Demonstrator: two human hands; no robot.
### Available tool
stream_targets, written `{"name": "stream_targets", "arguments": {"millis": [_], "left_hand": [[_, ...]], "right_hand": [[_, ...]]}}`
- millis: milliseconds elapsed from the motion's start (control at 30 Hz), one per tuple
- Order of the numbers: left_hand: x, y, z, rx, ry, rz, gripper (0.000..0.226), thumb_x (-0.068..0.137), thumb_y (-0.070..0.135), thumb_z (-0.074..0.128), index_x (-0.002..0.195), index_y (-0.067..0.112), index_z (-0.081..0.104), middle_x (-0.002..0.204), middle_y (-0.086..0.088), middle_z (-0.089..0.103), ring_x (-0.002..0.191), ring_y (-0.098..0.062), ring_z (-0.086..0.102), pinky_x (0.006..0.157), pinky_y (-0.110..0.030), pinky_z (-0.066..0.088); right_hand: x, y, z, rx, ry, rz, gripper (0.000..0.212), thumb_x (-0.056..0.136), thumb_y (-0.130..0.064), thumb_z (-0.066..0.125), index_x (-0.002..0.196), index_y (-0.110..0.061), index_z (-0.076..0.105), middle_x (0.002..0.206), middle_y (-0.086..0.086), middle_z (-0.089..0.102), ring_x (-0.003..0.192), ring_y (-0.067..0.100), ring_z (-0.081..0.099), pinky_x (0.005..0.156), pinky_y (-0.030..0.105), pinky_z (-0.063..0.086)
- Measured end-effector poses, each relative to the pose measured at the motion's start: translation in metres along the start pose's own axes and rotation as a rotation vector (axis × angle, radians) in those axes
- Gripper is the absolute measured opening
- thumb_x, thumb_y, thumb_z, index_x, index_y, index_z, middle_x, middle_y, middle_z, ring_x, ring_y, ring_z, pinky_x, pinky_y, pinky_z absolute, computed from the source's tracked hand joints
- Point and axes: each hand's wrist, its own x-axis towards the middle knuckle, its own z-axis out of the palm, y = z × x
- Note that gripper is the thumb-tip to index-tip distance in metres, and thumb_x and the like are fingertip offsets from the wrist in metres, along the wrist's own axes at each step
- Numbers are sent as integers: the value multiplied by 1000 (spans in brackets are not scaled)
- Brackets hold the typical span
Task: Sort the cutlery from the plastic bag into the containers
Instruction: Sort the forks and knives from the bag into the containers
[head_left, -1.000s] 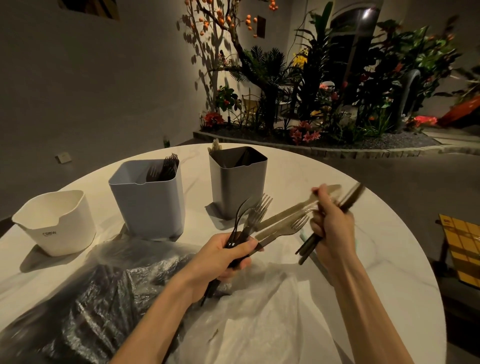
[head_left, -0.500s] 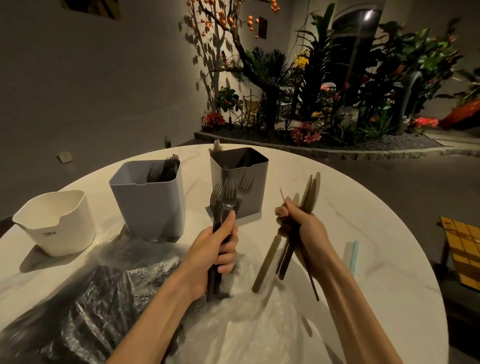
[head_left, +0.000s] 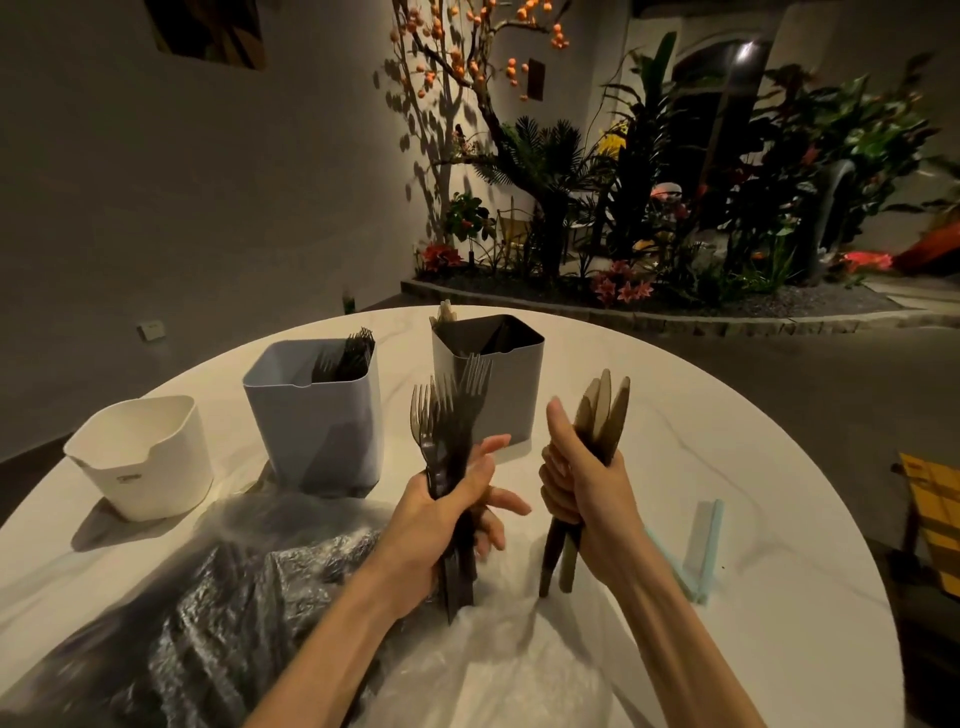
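My left hand (head_left: 447, 514) holds a bunch of dark plastic forks (head_left: 447, 410) upright, tines up, above the clear plastic bag (head_left: 249, 597). My right hand (head_left: 582, 483) grips a bunch of brownish plastic knives (head_left: 605, 410) upright, blades up, with their lower ends near the table. Behind the hands stand three containers: a white one (head_left: 140, 462) at the left, a blue-grey one (head_left: 317, 421) with forks in it, and a grey one (head_left: 493, 384) with dark cutlery inside.
The round white marble table (head_left: 753, 467) carries a pale blue strip (head_left: 709, 551) to the right of my right arm. The crumpled bag covers the near left of the table. A planted bed (head_left: 649, 291) lies beyond the far edge.
Both hands have brought their bunches from slanted to upright and closer together. The knives, spread apart earlier, are now gathered in my right hand.
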Motion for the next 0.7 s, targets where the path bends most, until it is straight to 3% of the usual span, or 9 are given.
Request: {"name": "stream_targets", "arguments": {"millis": [133, 200, 233, 267, 300, 333, 367, 500, 700], "left_hand": [[5, -6, -4, -47, 114, 0, 40, 84, 49, 74, 83, 10, 72, 53, -3, 38, 42, -13, 29, 42, -24, 29], [5, -2, 0, -44, 199, 35, 56, 72, 56, 83, 69, 4, 62, 49, -9, 41, 39, -19, 33, 43, -25, 14], [6, 2, 4, -37, 225, 76, 60, 75, 52, 83, 75, -4, 63, 51, -17, 47, 41, -26, 43, 51, -24, 49], [8, 7, 7, 14, 241, 106, 61, 82, 49, 78, 85, -11, 65, 77, -37, 53, 65, -45, 59, 84, -32, 59], [10, 15, 12, 101, 241, 136, 58, 88, 50, 72, 82, -7, 66, 57, -13, 55, 50, -14, 56, 68, -12, 53], [14, 24, 17, 190, 214, 176, 50, 90, 55, 65, 67, 11, 66, 49, 8, 25, 46, 5, 23, 66, -9, 47], [18, 31, 21, 244, 184, 217, 48, 89, 55, 63, 54, 22, 59, 47, 0, 45, 45, -7, 45, 62, -16, 47], [30, 22, 27, 178, 215, 212, 46, 89, 39, 69, 58, 7, 59, 46, -9, 51, 38, -19, 47, 45, -28, 44], [26, -27, 24, 218, 275, 23, 45, 84, 33, 80, 63, -2, 61, 48, -10, 49, 45, -18, 48, 56, -29, 46]], "right_hand": [[1, -2, 1, 64, 9, -27, 59, 84, -56, 61, 50, -15, 38, 48, 2, 33, 39, 12, 29, 41, 23, 27], [-1, -4, 3, 54, 7, -29, 59, 83, -58, 61, 49, -14, 39, 48, 1, 33, 39, 11, 28, 42, 23, 25], [-1, -6, 4, 32, 7, -35, 59, 84, -57, 62, 49, -15, 40, 47, 0, 33, 40, 10, 28, 43, 23, 25], [-1, -11, 4, -4, 5, -51, 58, 85, -56, 63, 48, -16, 42, 47, 0, 34, 41, 10, 29, 44, 23, 26], [1, -18, 5, -50, -4, -73, 56, 86, -54, 65, 49, -18, 44, 48, -1, 35, 42, 9, 30, 45, 22, 28], [3, -25, 6, -91, -11, -89, 53, 87, -52, 66, 50, -18, 46, 48, -2, 37, 42, 9, 32, 46, 21, 29], [5, -30, 6, -117, -18, -102, 51, 88, -50, 67, 52, -19, 48, 49, -2, 38, 43, 8, 33, 46, 20, 30], [4, -19, 3, -179, -8, -98, 48, 90, -48, 65, 54, -20, 52, 49, -3, 40, 44, 8, 36, 47, 21, 32], [-2, 30, -14, -246, 107, 78, 44, 91, -48, 69, 64, -18, 53, 53, -1, 41, 47, 12, 37, 47, 23, 33]]}}
